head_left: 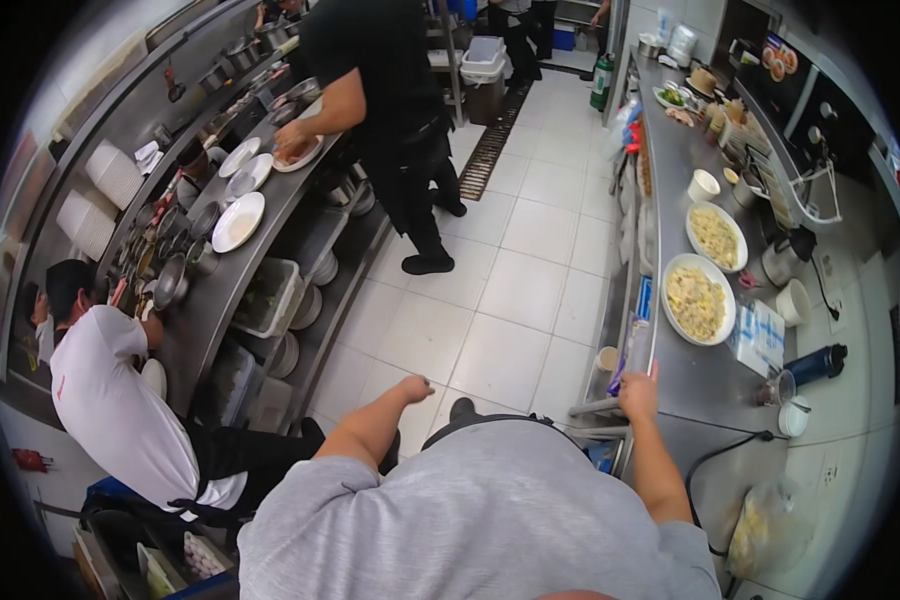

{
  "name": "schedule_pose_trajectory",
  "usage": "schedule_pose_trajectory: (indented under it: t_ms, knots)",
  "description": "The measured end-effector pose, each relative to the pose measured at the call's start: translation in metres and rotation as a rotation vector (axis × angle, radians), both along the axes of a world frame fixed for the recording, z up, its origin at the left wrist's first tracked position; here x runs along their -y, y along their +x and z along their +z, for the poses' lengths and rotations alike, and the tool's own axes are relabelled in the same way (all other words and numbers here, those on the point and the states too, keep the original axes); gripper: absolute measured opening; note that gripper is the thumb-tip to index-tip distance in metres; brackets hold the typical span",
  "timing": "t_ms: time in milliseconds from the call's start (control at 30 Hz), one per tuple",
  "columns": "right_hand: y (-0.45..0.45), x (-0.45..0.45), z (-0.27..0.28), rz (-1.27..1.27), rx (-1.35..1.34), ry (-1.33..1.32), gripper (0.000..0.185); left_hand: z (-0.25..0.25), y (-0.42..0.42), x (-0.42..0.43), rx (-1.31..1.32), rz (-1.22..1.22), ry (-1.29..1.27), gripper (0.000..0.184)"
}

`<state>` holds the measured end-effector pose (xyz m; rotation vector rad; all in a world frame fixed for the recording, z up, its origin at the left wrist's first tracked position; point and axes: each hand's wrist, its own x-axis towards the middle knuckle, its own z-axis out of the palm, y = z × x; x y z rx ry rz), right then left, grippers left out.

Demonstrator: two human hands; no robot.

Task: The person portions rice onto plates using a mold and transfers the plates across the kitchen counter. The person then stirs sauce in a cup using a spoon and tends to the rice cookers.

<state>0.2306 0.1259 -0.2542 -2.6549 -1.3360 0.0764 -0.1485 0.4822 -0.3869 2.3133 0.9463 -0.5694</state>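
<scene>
My left hand hangs over the tiled floor in front of me, its fingers loosely curled in and nothing visible in them. At the edge of the right steel counter is my right hand, one finger stretched out along the edge; whether it presses on the metal is hard to see. A purple packet sits on the shelf side just ahead of that hand. Beyond it on the counter stand two white bowls of a pale yellow, chunky food: a nearer bowl and a farther bowl.
A co-worker in black stands in the aisle, reaching over plates. Another in a white shirt bends at the left counter. Tiled floor runs ahead. Beside the bowls are a blue-white package and a dark bottle.
</scene>
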Motion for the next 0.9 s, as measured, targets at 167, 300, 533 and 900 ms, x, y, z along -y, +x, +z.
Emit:
schedule_pose_trajectory:
  t_ms: [167,300,533,900]
  knots:
    - [-0.001,-0.001,-0.004,0.031,0.096,0.006,0.013,-0.064,-0.083,-0.017,-0.324,0.012,-0.161,0.046]
    - [-0.008,-0.009,0.01,-0.017,0.078,-0.109,0.017,-0.062,-0.117,-0.032,-0.322,0.027,-0.184,0.046]
    - [-0.007,-0.01,0.0,-0.005,0.152,-0.182,0.014,-0.039,-0.119,-0.078,-0.159,0.097,-0.059,0.045]
    - [-0.008,-0.008,-0.007,-0.014,0.157,-0.254,0.015,-0.028,-0.129,-0.08,-0.13,0.044,-0.119,0.044]
